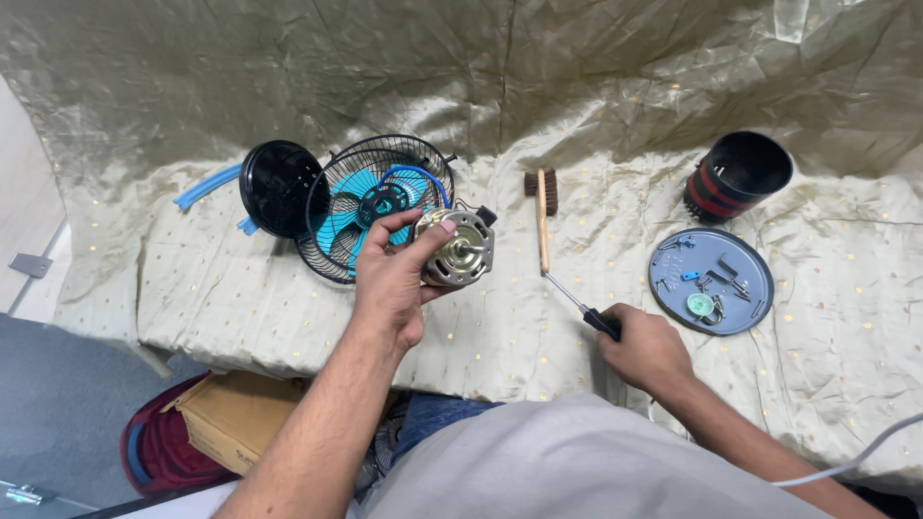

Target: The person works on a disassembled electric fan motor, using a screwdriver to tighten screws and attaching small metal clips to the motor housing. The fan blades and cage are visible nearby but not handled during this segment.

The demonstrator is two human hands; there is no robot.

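Head camera view, looking down over a table draped in a pale gold cloth [673, 125]. The person's left hand [389, 284] is curled around a round metal fan motor [455, 248], lifting it just above the cloth, thumb over the top, shaft end facing the camera. The right hand [646, 348] is clenched around the black handle of a screwdriver [584, 308], whose thin shaft lies across the cloth, tip pointing away. Just beyond the tip lies a wooden-handled brush [543, 216]. Behind the motor, a black wire fan guard with teal blades [370, 207] stands tilted, partly hidden by the left hand. A black round cover [279, 187] leans beside it. To the right, a grey plate [740, 308] holds small parts too tiny to make out; a black and red cylinder [735, 175] stands beyond.
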